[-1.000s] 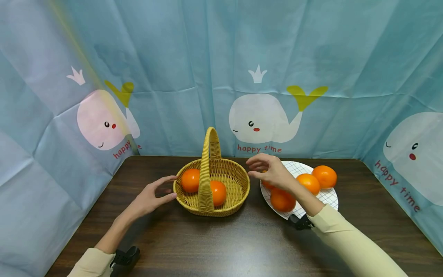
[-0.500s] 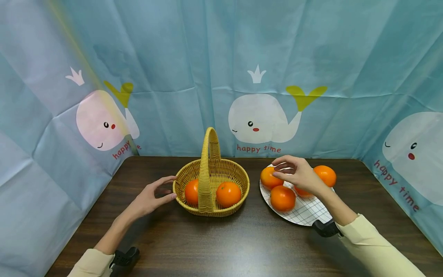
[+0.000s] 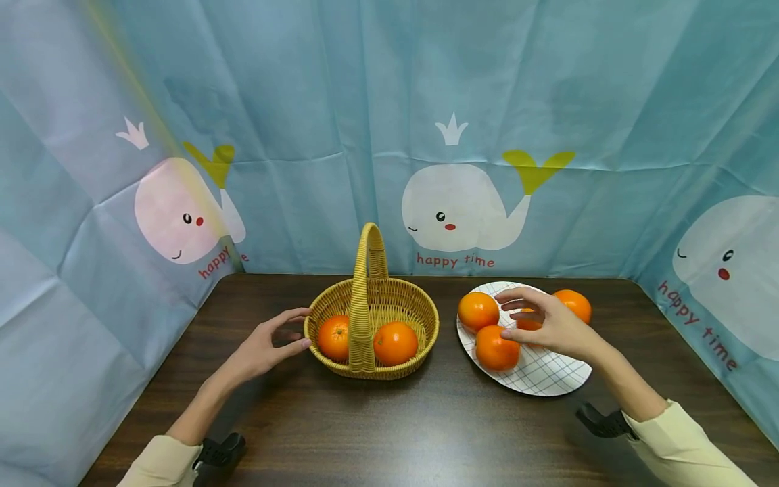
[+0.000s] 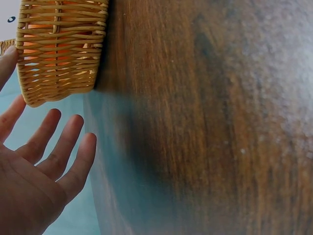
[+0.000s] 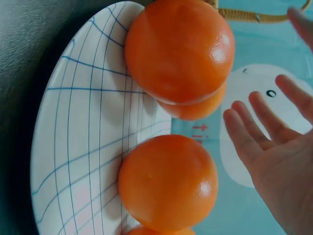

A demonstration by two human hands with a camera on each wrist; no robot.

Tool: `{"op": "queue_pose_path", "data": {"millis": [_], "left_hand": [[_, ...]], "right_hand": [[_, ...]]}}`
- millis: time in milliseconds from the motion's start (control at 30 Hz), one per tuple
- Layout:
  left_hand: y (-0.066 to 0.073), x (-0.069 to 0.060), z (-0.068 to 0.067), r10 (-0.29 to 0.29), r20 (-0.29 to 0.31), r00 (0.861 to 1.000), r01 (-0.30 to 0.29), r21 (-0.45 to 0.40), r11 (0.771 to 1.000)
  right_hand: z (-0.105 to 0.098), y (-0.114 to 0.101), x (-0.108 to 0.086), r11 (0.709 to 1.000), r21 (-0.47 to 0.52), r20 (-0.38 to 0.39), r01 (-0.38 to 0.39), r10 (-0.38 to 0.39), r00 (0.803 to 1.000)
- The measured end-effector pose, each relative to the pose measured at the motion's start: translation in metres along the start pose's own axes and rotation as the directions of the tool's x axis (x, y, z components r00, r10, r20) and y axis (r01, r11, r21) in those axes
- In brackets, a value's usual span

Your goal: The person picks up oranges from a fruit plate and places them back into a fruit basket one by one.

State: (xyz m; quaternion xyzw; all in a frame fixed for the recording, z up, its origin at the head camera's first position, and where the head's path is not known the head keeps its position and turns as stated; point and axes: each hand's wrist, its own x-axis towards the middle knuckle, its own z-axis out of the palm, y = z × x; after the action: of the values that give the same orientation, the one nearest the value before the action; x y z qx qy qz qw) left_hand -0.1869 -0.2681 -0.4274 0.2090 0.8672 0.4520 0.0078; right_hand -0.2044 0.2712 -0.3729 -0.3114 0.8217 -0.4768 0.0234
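Two oranges lie in the yellow wicker basket, one on each side of its handle. The left hand touches the basket's left rim with thumb and fingertips; in the left wrist view the other fingers of that hand spread below the basket. Over the white checked plate hovers the right hand, fingers loosely bent and holding nothing. Several oranges rest on the plate, one partly hidden behind that hand. The right wrist view shows the relaxed hand beside oranges.
Basket and plate stand on a dark wooden table, with a strip of tabletop between them. A blue curtain with printed whales hangs behind and at both sides. Black wrist devices sit at both sleeves.
The right hand has moved from beside the basket rightward over the plate. The orange right of the handle rolled right, then slightly back left; the left one shifted slightly too. The left hand has stayed.
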Motion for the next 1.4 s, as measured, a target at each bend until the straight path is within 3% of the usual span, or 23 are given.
{"op": "queue_pose_path", "data": {"millis": [167,300,667,967,1400], "left_hand": [[0.001,0.001,0.000,-0.004,0.004,1.000,0.004,0.003,1.000],[0.001,0.001,0.000,-0.006,0.007,1.000,0.006,0.005,1.000],[0.000,0.000,0.000,0.026,0.007,1.000,-0.026,-0.011,1.000],[0.001,0.001,0.001,0.028,0.011,1.000,-0.028,-0.014,1.000],[-0.001,0.001,0.001,0.033,0.010,0.999,-0.032,-0.020,0.999]], "right_hand": [[-0.001,-0.003,-0.015,0.997,-0.072,0.082,-0.008,0.014,0.997],[0.001,-0.004,-0.024,0.994,-0.110,0.103,-0.019,0.030,0.994],[0.013,0.004,-0.032,0.989,-0.148,0.089,-0.016,0.029,0.996],[0.023,0.015,-0.026,0.960,-0.257,0.056,0.115,-0.104,0.993],[0.029,0.019,-0.025,0.940,-0.321,0.021,0.116,-0.115,0.993]]}}
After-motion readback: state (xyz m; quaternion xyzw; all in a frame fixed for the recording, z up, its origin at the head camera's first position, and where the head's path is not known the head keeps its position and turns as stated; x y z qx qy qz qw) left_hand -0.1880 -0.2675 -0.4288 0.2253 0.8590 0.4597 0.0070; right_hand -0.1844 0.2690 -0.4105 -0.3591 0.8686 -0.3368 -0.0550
